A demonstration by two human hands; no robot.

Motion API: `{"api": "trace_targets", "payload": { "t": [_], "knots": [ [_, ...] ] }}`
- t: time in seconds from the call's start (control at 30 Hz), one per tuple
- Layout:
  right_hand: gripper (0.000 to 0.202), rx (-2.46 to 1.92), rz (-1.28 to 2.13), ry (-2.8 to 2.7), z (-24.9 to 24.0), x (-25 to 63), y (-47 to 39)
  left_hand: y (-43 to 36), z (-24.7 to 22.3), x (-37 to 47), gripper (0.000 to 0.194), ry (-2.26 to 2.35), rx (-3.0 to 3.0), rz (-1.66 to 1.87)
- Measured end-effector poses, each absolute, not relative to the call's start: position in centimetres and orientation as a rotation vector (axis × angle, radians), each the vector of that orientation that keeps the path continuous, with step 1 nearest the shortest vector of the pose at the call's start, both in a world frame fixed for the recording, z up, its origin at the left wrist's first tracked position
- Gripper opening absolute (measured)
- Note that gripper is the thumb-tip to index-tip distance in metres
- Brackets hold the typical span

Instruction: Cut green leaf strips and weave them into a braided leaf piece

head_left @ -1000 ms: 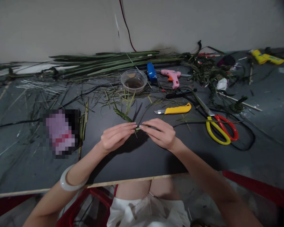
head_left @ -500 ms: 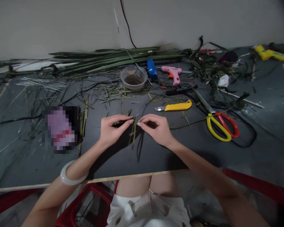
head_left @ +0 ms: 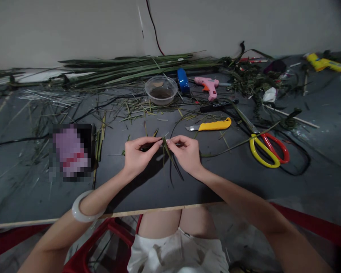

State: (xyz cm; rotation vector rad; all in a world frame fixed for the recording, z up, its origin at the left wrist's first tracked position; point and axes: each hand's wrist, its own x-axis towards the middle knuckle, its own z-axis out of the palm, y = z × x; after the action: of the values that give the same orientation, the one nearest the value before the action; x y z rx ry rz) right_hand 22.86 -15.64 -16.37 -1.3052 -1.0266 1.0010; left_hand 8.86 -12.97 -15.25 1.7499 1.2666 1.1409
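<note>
My left hand (head_left: 140, 151) and my right hand (head_left: 185, 151) meet fingertip to fingertip above the table's front half. Both are closed in a pinch on a small bunch of green leaf strips (head_left: 167, 151), whose narrow ends hang below the fingers. A thin pale tip pokes up between the hands; I cannot make out what it is. From beside my right hand a long leaf strip (head_left: 216, 154) runs right toward the scissors (head_left: 268, 149), which have one yellow and one red handle. Just beyond my right hand lies a yellow utility knife (head_left: 213, 125), blade out to the left.
At the back stand a clear bowl of liquid (head_left: 161, 98), a blue tape roll (head_left: 183, 80) and a pink glue gun (head_left: 207, 85). Long leaves (head_left: 125, 72) line the wall. A pixelated phone-like object (head_left: 71, 151) lies left. Leaf scraps and a dark cable (head_left: 308, 159) are strewn about.
The strips under my fingers now fan out toward the lower right, where they hung straighter before. My hands have drawn closer together, the fingertips almost touching.
</note>
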Motion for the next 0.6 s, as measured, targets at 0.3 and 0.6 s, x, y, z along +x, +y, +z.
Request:
{"api": "trace_targets", "payload": {
  "t": [0.3, 0.6],
  "knots": [
    [0.016, -1.243, 0.952, -1.072, -16.64, 22.61, -15.81, -12.9, -15.92, 8.87, 0.016, 1.21, 1.684, 1.204],
    [0.017, -1.229, 0.791, -1.2, -16.75, 22.7, -15.76, -12.95, -15.77, 8.72, 0.015, 1.203, 1.767, 1.147]
  ]
}}
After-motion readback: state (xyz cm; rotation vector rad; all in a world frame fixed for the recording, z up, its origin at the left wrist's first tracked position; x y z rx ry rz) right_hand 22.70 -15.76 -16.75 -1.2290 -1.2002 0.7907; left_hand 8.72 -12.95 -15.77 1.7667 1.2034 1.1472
